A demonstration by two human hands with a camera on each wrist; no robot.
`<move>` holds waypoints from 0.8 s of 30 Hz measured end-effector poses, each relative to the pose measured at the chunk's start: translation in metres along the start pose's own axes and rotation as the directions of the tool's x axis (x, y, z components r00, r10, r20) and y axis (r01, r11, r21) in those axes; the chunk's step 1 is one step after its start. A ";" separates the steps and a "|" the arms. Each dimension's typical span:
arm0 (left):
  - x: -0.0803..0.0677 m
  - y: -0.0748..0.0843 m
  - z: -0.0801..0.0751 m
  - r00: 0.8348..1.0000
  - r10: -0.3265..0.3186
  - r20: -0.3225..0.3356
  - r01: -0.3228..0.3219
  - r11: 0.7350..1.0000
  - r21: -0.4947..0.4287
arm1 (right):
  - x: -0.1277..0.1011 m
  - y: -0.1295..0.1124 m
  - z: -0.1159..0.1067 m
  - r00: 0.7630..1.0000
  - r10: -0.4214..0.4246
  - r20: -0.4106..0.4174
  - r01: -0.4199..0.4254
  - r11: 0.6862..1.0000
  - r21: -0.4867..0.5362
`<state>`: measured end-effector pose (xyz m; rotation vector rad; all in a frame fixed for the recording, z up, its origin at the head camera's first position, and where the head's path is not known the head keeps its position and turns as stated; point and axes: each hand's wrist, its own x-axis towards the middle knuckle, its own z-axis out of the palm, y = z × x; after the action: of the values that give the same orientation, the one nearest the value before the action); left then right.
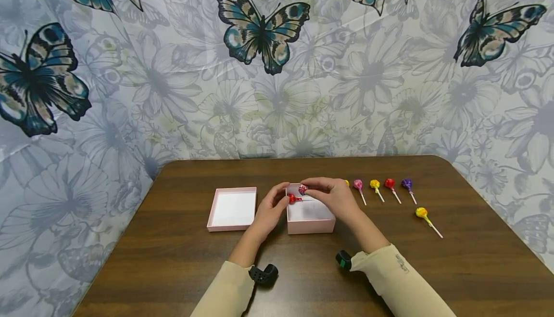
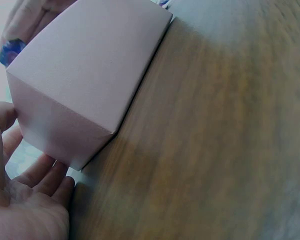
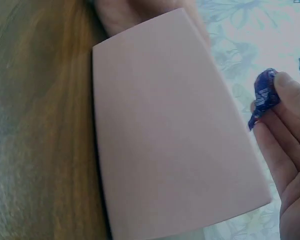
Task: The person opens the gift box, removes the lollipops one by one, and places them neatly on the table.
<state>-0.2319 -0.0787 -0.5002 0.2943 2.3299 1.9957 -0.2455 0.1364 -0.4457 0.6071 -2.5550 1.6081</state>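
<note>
Packing step: right hand (image 1: 333, 196) pinches a wrapped lollipop (image 1: 303, 189) over the pink box (image 1: 310, 221); left hand (image 1: 272, 206), fingers relaxed, steadies it. Next, lower and release it.

Both hands crowd the far end of the open pink box (image 1: 310, 221), so the way in over that rim is taken up by the fingers (image 1: 318, 187) of the right hand and a red lollipop (image 1: 293, 198) at the left fingers (image 1: 281, 196). Just left of the left fingers lies the box lid (image 1: 232, 208). Right of the right fingers a row of lollipops (image 1: 381, 189) blocks the desk (image 1: 173, 259), with a yellow one (image 1: 426, 220) apart, nearer. The box's near half stays open from above.
</note>
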 end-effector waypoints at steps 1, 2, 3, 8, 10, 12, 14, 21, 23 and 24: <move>0.002 -0.005 0.000 1.000 -0.001 -0.005 0.001 1.000 -0.004 | -0.001 -0.002 -0.001 1.000 0.002 -0.017 -0.002 1.000 0.007; 0.003 -0.007 0.000 1.000 0.005 -0.010 -0.005 1.000 0.001 | -0.001 -0.003 -0.002 0.999 0.005 -0.033 -0.004 1.000 0.014; 0.003 -0.008 0.000 1.000 0.011 -0.014 -0.011 1.000 0.004 | -0.002 -0.005 -0.003 0.999 0.003 -0.045 -0.002 1.000 0.025; 0.003 -0.010 0.000 1.000 0.026 -0.016 -0.026 1.000 0.017 | -0.006 -0.011 -0.008 0.996 0.016 -0.086 -0.012 0.999 0.053; 0.003 -0.010 0.000 1.000 0.022 -0.013 -0.022 1.000 0.019 | -0.009 -0.012 -0.011 0.995 0.022 -0.101 -0.016 0.998 0.062; 0.003 -0.010 0.000 1.000 0.016 -0.012 -0.016 1.000 0.018 | -0.011 -0.013 -0.014 0.992 0.029 -0.121 -0.020 0.997 0.078; 0.003 -0.009 0.000 1.000 0.011 -0.009 -0.011 1.000 0.022 | -0.014 -0.015 -0.018 0.989 0.027 -0.147 -0.014 0.996 0.087; -0.002 0.003 -0.001 1.000 -0.004 0.003 0.004 1.000 0.004 | -0.026 -0.015 -0.033 0.964 -0.047 -0.261 0.068 0.995 0.073; -0.006 0.011 -0.001 1.000 -0.008 0.008 0.008 1.000 0.003 | -0.030 -0.015 -0.038 0.955 -0.072 -0.286 0.097 0.993 0.072; -0.008 0.015 -0.002 1.000 -0.009 0.012 0.008 1.000 0.005 | -0.032 -0.014 -0.041 0.950 -0.085 -0.300 0.111 0.991 0.070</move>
<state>-0.2227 -0.0796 -0.4861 0.2950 2.3251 1.9796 -0.2173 0.1761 -0.4236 0.4504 -2.2167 1.6419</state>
